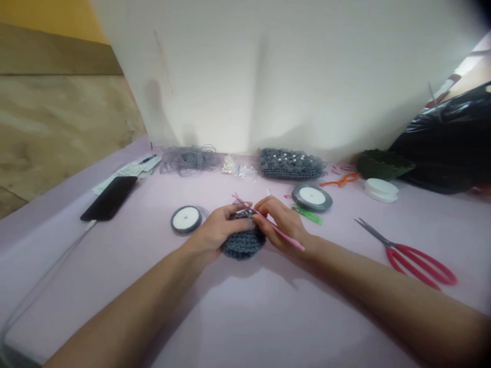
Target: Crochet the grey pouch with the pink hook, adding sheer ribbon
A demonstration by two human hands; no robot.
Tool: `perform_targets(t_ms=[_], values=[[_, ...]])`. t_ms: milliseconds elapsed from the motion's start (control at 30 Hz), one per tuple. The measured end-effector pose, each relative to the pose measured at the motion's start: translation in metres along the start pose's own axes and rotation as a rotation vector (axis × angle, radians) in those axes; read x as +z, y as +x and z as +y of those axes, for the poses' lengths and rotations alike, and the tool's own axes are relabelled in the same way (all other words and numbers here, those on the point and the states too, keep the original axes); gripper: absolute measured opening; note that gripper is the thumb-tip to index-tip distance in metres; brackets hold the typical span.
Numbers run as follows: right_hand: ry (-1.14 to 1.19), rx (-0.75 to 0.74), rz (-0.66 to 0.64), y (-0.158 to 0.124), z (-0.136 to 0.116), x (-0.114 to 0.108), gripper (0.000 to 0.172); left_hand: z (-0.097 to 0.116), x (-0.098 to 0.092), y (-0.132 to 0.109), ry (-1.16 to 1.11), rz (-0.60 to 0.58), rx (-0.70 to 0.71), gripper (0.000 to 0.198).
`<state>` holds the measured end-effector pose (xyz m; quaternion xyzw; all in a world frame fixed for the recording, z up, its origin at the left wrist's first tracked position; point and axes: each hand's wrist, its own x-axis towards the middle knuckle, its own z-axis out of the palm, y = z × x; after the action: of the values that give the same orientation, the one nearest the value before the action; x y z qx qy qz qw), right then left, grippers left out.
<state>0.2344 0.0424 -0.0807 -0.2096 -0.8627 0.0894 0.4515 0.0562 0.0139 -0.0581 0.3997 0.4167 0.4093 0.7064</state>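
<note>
Between my hands is a dark grey crocheted piece, rounded at its lower edge. My left hand grips it from the left, thumb and fingers closed on its upper part. A pink crochet hook lies slantwise in my right hand, which pinches it close to the work. The hook's tip end points up and left past the left fingertips. Just left of my left hand, a spool of grey ribbon rests on the table. The exact stitch at the hook is hidden by my fingers.
Red-handled scissors lie at right. Behind my right hand are a grey ribbon spool, green clips and a beaded crocheted piece. Loose ribbon and bagged beads line the back. A phone with its cable sits left.
</note>
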Motion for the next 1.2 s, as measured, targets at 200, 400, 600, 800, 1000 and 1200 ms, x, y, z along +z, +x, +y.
perform_targets(t_ms=[200,400,600,800,1000,1200], values=[[0.216,0.0,0.014,0.003,0.001,-0.007,0.009,0.016,-0.017,-0.004,0.004,-0.122,-0.085,0.052],[0.15,-0.068,-0.066,0.007,0.005,-0.019,0.004,0.019,-0.025,-0.003,0.017,-0.152,-0.097,0.053],[0.026,-0.153,-0.121,0.01,0.01,-0.026,0.005,0.023,-0.031,-0.004,0.018,-0.142,-0.123,0.044],[-0.03,-0.19,-0.123,0.01,0.012,-0.028,0.005,0.024,-0.033,-0.003,0.007,-0.142,-0.124,0.048],[0.005,-0.168,-0.146,0.009,0.01,-0.025,0.006,0.021,-0.029,-0.003,0.02,-0.136,-0.141,0.058],[-0.113,-0.132,-0.134,0.005,0.006,-0.013,0.003,0.008,-0.013,-0.004,0.369,0.106,0.094,0.072]])
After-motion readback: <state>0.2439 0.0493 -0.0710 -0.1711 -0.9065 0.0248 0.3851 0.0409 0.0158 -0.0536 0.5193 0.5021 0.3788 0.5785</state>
